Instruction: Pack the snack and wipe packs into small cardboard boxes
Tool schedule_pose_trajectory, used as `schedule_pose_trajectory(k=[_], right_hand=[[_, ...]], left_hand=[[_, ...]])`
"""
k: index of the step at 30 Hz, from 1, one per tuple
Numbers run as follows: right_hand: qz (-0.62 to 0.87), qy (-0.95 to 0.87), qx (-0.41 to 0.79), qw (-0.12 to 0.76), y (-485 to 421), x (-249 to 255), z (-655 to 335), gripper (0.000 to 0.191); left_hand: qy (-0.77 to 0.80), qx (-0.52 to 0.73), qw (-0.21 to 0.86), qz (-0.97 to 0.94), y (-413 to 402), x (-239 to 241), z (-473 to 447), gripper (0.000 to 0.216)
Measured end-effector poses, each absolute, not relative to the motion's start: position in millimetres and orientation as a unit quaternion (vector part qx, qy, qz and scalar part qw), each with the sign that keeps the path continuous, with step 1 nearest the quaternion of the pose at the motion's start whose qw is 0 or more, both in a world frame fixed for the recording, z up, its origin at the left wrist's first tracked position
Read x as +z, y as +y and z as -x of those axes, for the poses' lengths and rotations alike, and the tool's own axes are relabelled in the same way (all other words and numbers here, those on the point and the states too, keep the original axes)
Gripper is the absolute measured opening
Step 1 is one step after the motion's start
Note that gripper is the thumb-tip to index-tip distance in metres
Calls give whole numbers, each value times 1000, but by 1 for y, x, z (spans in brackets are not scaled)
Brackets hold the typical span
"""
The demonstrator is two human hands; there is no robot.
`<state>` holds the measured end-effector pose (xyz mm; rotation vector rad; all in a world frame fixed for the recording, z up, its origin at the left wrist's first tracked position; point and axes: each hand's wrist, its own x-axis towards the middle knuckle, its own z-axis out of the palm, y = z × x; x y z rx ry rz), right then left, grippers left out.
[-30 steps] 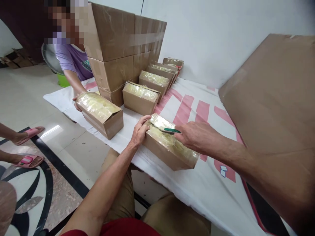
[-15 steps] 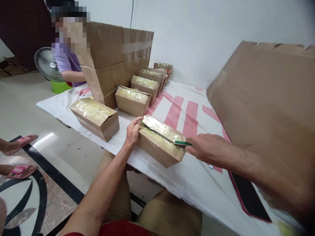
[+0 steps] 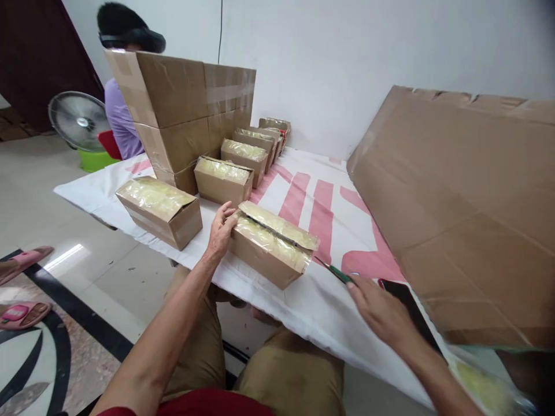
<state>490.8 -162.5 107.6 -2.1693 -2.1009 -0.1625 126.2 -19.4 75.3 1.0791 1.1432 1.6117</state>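
A small cardboard box (image 3: 264, 254) with yellowish shiny tape on top sits on the cloth-covered table in front of me. A dark slit runs along its top between the flaps. My left hand (image 3: 221, 229) grips the box's left end, fingers over the upper corner. To the right of the box, my right hand (image 3: 373, 300) is closed around a green-handled knife (image 3: 340, 273). Its thin blade points toward the box's right end, a little apart from it. Part of the handle is hidden in my palm.
Another taped box (image 3: 160, 211) stands to the left, and a row of small boxes (image 3: 223, 180) runs back beside stacked cartons (image 3: 173, 95). A large cardboard sheet (image 3: 468, 214) leans at right near a dark phone-like slab (image 3: 410, 309). Behind the stack is a person (image 3: 122, 121) near a fan (image 3: 82, 121).
My right hand has drawn the knife off the box's right end, to the right and down. The slit in the top gapes more. My left hand stays on the box; the view has shifted.
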Motion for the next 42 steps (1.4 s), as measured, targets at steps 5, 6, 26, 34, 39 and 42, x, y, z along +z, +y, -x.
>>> schedule_pose_trajectory(k=[5, 6, 26, 34, 39, 42], right_hand=[[708, -700, -93, 18, -175, 43, -467, 36], [700, -706, -99, 41, -175, 43, -467, 35], [573, -780, -204, 148, -106, 147, -354, 37], [482, -793, -241, 284, -117, 158, -351, 16], [400, -860, -163, 271, -160, 164, -344, 8], [435, -852, -26, 290, -164, 170, -354, 24]], left_hand=[[442, 651, 408, -463, -43, 74, -116, 50], [444, 647, 412, -462, -47, 74, -115, 51], [439, 656, 463, -403, -58, 81, -128, 45], [413, 679, 511, -328, -63, 77, -112, 49], [404, 694, 454, -386, -71, 94, -97, 42], [411, 646, 439, -470, -80, 103, -97, 31]])
